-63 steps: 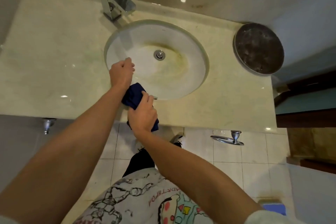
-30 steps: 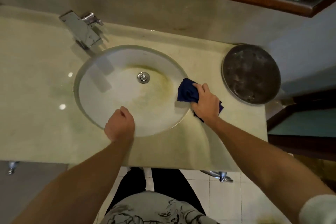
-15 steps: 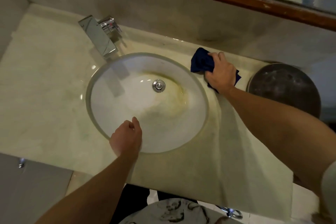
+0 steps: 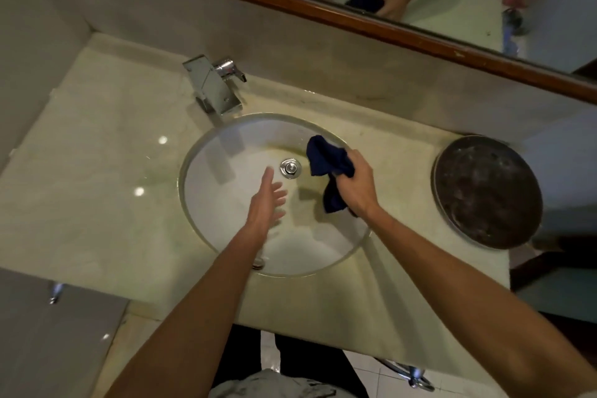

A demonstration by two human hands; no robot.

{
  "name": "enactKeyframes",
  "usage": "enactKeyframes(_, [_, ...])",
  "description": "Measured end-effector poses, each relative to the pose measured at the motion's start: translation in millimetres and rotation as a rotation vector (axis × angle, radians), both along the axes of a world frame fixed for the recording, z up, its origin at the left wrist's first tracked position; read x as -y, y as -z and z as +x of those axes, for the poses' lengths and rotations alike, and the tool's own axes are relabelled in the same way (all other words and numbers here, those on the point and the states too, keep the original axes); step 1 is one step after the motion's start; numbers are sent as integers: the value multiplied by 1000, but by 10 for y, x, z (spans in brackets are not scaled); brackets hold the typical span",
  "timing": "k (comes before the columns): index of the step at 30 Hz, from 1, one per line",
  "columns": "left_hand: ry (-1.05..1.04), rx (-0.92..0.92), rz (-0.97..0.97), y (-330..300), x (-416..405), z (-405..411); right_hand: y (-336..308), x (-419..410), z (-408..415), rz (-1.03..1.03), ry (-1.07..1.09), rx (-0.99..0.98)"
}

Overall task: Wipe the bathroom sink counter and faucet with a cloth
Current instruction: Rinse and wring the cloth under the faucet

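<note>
A dark blue cloth [image 4: 326,165] hangs bunched from my right hand [image 4: 357,186], which grips it above the right half of the oval white sink [image 4: 226,229]. My left hand [image 4: 266,203] hovers over the middle of the basin with its fingers straight and spread, holding nothing, a short way left of the cloth. The chrome drain [image 4: 290,167] shows between the two hands. A square chrome faucet [image 4: 214,86] stands at the back left of the sink on the pale marble counter [image 4: 97,178].
A round dark metal tray [image 4: 487,192] lies on the counter's right end. A wood-framed mirror [image 4: 323,10] runs along the back wall and reflects my hands. Side walls close in the counter at left and right. Chrome handles [image 4: 416,375] sit below the front edge.
My right hand has lifted the cloth off the back right counter and brought it over the basin. My left hand left the sink's front rim, rose over the basin and opened its fingers.
</note>
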State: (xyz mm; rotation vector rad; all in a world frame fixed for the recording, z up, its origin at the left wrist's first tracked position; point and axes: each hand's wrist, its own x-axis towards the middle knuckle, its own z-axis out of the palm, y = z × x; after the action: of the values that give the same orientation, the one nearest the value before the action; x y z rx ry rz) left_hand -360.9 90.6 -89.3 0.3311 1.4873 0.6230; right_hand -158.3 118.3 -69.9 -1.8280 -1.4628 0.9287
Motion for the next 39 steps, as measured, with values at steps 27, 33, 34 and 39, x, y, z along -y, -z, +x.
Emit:
enactKeyframes(27, [591, -602, 623, 258, -1057, -1106, -288, -1743, -1757, 139, -33, 217])
enactKeyframes(33, [535, -556, 692, 248, -1089, -1095, -63, -1890, -1735, 134, 101, 84])
enactKeyframes(34, [492, -491, 656, 267, -1090, -1084, -29, -1893, -1729, 129, 104, 47])
enactKeyframes(39, [450, -500, 662, 616, -1117, -1087, 290, -1481, -1615, -33, 411, -151])
